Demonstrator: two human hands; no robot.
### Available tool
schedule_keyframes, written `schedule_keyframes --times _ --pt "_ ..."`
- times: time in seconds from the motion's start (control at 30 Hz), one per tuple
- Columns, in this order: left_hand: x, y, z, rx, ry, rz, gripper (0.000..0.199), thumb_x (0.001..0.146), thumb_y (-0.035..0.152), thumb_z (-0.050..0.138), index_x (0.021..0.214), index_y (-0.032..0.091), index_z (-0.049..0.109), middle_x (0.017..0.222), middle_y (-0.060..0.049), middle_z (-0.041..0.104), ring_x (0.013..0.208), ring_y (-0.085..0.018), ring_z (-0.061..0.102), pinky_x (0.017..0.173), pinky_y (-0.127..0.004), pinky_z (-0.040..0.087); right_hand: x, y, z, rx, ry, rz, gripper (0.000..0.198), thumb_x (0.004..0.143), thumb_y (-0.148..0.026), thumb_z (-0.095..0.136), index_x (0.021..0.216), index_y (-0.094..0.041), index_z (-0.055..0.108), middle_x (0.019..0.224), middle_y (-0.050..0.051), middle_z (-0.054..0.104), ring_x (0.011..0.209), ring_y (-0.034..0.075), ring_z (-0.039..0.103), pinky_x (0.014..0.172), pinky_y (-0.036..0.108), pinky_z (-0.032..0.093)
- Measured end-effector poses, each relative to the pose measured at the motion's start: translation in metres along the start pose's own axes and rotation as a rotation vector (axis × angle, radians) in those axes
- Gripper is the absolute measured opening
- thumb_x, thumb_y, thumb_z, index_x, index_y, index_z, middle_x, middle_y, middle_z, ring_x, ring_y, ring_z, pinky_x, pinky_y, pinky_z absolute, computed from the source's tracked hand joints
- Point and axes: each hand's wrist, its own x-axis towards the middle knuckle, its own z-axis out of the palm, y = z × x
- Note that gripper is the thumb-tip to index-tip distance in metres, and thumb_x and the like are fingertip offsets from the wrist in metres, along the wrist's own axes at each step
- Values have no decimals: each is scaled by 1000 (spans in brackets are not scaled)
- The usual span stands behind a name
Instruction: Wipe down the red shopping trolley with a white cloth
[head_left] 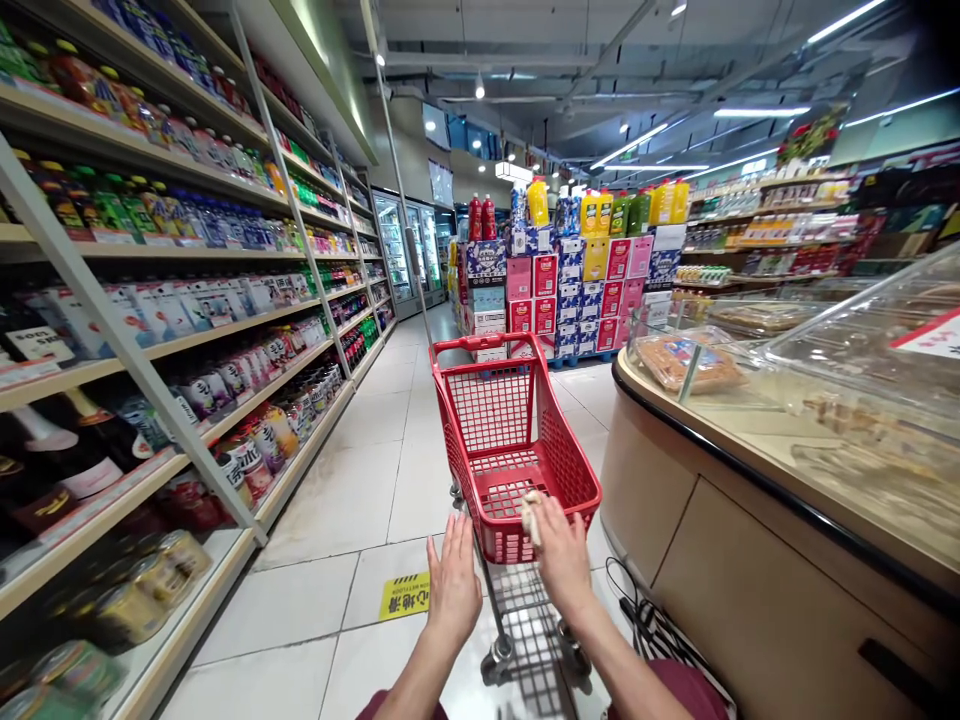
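Observation:
A red plastic shopping cart [574,455] with a mesh basket and wheels stands in front of me. My right hand [559,555] is at the basket's near rim, holding a crumpled pale cloth [530,515] between thumb and fingers; part of the cloth is hidden. To the left of the basket's near corner, my left hand [455,572] is held up with its fingers stretched out and nothing in it. Whether it touches the cart I cannot tell. No goods show inside the basket.
Drink shelves [202,345] line the left side. At right is a curved bakery counter [690,520] with packaged food, and black cables [652,625] lie at its foot. Stacked drink cartons [544,290] stand ahead. A yellow wet-floor sticker [403,597] marks the tiles.

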Motion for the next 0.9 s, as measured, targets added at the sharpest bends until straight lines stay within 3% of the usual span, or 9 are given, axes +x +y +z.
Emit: schedule_keyframes --times 0.07,0.23,0.4,0.57,0.73,0.9 --pt "4 -1 -1 4 31 -9 78 57 -5 33 133 11 24 140 -9 25 131 -19 15 105 -50 13 -2 3 1 -20 24 23 64 68 4 29 126 -21 43 135 4 37 126 19 28 102 44 16" --pt "18 16 -4 -27 14 84 78 59 -1 35 135 12 19 142 -8 22 131 -18 13 106 -49 14 -7 1 6 2 15 -221 58 73 1 29 122 -26 46 133 2 39 125 17 31 102 43 18" --pt "30 27 -9 -14 -143 174 72 63 3 34 134 12 24 141 -7 23 132 -19 12 105 -52 12 5 32 -3 -75 70 85 54 77 -2 25 124 -19 45 135 6 36 126 20 30 100 47 19" --pt "28 24 -7 -5 -122 170 73 63 2 34 134 13 23 142 -6 23 132 -18 12 105 -53 10 5 53 -3 -93 43 -88 61 73 3 23 124 -22 44 136 2 35 127 16 27 102 42 17" --pt "16 20 1 24 -95 168 78 60 -2 33 135 14 18 143 -5 18 132 -19 9 105 -53 11 2 65 -10 -137 118 142 57 75 1 23 123 -17 46 134 6 38 125 20 31 101 46 19" --pt "8 18 2 29 -76 158 77 62 -2 33 136 15 17 142 -6 21 131 -19 13 105 -53 11 -3 43 -5 -65 97 -163 62 70 3 29 125 -21 43 134 3 39 126 15 28 103 39 19"
